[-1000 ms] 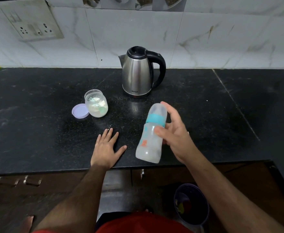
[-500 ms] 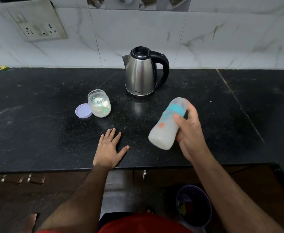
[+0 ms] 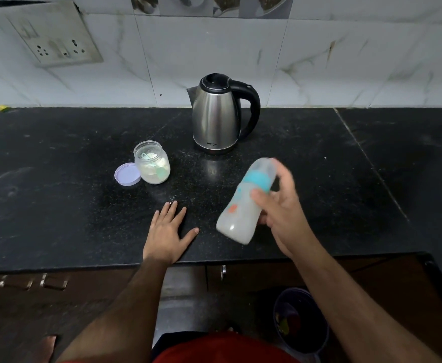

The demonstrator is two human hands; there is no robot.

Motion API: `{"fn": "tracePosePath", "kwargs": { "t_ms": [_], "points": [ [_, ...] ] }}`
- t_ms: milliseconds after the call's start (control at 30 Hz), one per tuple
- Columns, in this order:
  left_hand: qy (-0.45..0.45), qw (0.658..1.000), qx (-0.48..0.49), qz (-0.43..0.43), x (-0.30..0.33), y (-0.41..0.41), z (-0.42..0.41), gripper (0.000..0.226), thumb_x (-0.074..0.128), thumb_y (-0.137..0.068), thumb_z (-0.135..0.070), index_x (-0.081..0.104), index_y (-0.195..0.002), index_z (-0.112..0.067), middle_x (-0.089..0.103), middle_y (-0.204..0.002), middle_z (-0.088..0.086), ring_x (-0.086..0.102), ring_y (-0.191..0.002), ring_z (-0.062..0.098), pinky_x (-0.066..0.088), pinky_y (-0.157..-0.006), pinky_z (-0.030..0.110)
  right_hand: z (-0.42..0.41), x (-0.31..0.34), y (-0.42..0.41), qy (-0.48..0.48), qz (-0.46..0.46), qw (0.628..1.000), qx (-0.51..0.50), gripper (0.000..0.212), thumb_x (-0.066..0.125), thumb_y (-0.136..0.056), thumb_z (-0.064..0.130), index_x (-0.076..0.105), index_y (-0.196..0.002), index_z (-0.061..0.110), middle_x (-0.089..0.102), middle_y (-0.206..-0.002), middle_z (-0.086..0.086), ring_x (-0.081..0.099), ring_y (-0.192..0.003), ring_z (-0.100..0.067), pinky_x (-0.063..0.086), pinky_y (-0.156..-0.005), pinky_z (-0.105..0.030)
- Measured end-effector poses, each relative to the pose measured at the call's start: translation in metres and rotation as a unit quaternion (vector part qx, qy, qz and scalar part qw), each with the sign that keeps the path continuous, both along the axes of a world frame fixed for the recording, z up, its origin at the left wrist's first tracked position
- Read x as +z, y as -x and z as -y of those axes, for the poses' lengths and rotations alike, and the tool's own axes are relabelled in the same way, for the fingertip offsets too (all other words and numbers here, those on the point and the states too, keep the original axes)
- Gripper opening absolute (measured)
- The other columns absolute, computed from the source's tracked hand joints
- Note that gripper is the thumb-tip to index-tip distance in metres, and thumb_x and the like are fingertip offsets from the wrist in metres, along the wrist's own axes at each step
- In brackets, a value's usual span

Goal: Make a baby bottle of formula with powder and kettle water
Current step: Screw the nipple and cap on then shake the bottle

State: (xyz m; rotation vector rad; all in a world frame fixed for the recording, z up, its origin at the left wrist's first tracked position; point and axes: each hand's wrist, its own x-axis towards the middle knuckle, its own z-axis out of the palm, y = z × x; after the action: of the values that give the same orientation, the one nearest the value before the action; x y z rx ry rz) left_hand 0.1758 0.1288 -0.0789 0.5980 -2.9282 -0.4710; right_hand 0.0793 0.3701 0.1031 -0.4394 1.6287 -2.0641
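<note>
My right hand (image 3: 282,216) grips a baby bottle (image 3: 243,208) with a teal collar and clear cap, held tilted above the black counter (image 3: 57,205); cloudy white liquid fills its lower part. The bottle and fingers look motion-blurred. My left hand (image 3: 168,234) lies flat, fingers straight, on the counter near its front edge. A steel kettle (image 3: 214,116) with a black handle stands at the back by the wall. An open clear jar (image 3: 152,166) holds pale powder and a scoop; its lilac lid (image 3: 127,174) lies beside it on the left.
A wall socket plate (image 3: 55,40) sits on the tiled wall at upper left. Below the counter edge are cabinet drawers with metal handles (image 3: 34,281) and a purple bucket (image 3: 301,320) on the floor at lower right.
My right hand has swung the bottle back and forth, changing its tilt from nearly upright to leaning right. My left hand has stayed flat on the counter.
</note>
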Motion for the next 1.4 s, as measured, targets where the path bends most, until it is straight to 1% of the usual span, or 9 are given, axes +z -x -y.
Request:
{"fn": "tracePosePath", "kwargs": {
  "t_ms": [67,233,400,600,767,967,1133,1300,1400],
  "points": [
    [-0.001,1.0,0.001,-0.002,0.0,0.0,0.0,0.079,0.036,-0.089,-0.073,0.036,-0.152,-0.024,0.02,-0.164,0.001,0.006,-0.153,0.014,0.002,-0.125,0.037,-0.002,0.002,-0.004,-0.015,-0.012,0.999,0.046,0.072,0.067,-0.083,0.016,0.033,-0.144,0.035,0.073,-0.108,0.008,0.072,-0.098,-0.021,0.059,-0.074,-0.036],
    [0.001,1.0,0.002,-0.003,0.0,0.0,-0.001,0.079,0.036,-0.089,-0.073,0.036,-0.152,-0.025,0.02,-0.165,0.001,0.005,-0.153,0.014,0.002,-0.125,0.036,0.002,0.009,0.008,0.045,0.012,0.996,-0.078,0.074,0.064,-0.091,0.02,0.022,-0.151,0.027,0.074,-0.099,0.011,0.072,-0.096,-0.019,0.06,-0.075,-0.04],
    [-0.001,1.0,0.0,0.003,0.0,0.001,0.0,0.082,0.032,-0.088,-0.074,0.035,-0.152,-0.024,0.018,-0.165,0.001,0.004,-0.153,0.014,0.002,-0.125,0.038,0.002,0.009,0.0,0.006,-0.001,0.999,0.04,0.074,0.067,-0.085,0.017,0.029,-0.147,0.032,0.074,-0.103,0.003,0.072,-0.095,-0.02,0.059,-0.074,-0.034],
    [-0.003,1.0,0.003,0.0,0.001,0.0,-0.001,0.079,0.036,-0.09,-0.072,0.035,-0.152,-0.025,0.019,-0.165,0.0,0.003,-0.153,0.013,0.0,-0.125,0.036,0.003,0.012,0.011,0.06,0.028,0.994,-0.083,0.078,0.067,-0.085,0.026,0.025,-0.15,0.03,0.073,-0.104,0.003,0.072,-0.099,-0.023,0.06,-0.074,-0.043],
    [-0.002,1.0,-0.001,-0.002,0.0,0.001,0.0,0.081,0.033,-0.088,-0.073,0.036,-0.152,-0.024,0.02,-0.164,0.002,0.005,-0.153,0.014,0.004,-0.125,0.038,0.0,0.01,0.001,0.008,0.007,0.999,0.053,0.075,0.067,-0.085,0.018,0.029,-0.147,0.031,0.074,-0.105,0.004,0.072,-0.097,-0.022,0.059,-0.075,-0.037],
    [0.0,1.0,0.002,-0.001,-0.003,0.0,0.0,0.081,0.034,-0.089,-0.074,0.035,-0.152,-0.025,0.019,-0.165,0.001,0.004,-0.153,0.013,0.002,-0.125,0.037,0.001,0.016,0.01,0.059,0.031,0.995,-0.08,0.077,0.068,-0.084,0.027,0.027,-0.149,0.03,0.07,-0.109,0.001,0.072,-0.1,-0.021,0.059,-0.075,-0.042],
    [0.002,1.0,0.002,-0.005,-0.003,0.001,0.0,0.082,0.033,-0.087,-0.075,0.037,-0.151,-0.024,0.021,-0.164,0.002,0.007,-0.153,0.015,0.004,-0.125,0.039,-0.004,0.011,0.0,0.004,0.006,0.999,0.041,0.073,0.068,-0.084,0.019,0.032,-0.145,0.033,0.074,-0.104,0.001,0.072,-0.095,-0.022,0.059,-0.073,-0.04],
    [0.002,1.0,0.004,-0.006,-0.003,0.001,0.0,0.081,0.034,-0.088,-0.075,0.038,-0.151,-0.024,0.022,-0.164,0.001,0.007,-0.153,0.014,0.005,-0.125,0.039,-0.006,0.015,0.014,0.072,0.039,0.992,-0.099,0.075,0.069,-0.085,0.027,0.029,-0.148,0.031,0.072,-0.104,0.007,0.072,-0.1,-0.021,0.059,-0.074,-0.04],
    [0.003,1.0,0.004,-0.003,-0.004,0.001,0.001,0.083,0.032,-0.087,-0.076,0.038,-0.151,-0.025,0.021,-0.164,0.001,0.007,-0.153,0.015,0.005,-0.125,0.039,-0.006,0.009,0.007,0.016,0.015,1.0,-0.01,0.076,0.068,-0.086,0.024,0.026,-0.149,0.032,0.074,-0.103,0.006,0.072,-0.098,-0.022,0.059,-0.073,-0.039]
  ]
}}
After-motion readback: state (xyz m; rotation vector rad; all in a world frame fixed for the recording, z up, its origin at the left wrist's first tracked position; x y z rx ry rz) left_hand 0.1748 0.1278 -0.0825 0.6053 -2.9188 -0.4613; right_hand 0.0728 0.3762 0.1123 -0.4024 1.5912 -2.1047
